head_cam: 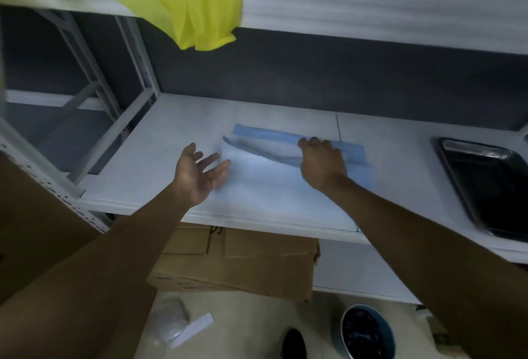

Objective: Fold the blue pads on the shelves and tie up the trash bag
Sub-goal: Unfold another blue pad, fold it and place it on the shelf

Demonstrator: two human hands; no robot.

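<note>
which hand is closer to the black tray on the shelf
Right. The right hand grips the blue pad near the shelf's middle, apart from the black tray further right. The left hand is open at the pad's left edge, farther away.

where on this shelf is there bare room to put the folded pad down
Bare shelf shows left of the blue pad, out to the corner post, and between the pad and the black tray on the right. A bare strip also runs behind the pad. The middle is crowded: the pad, left hand and right hand.
</note>
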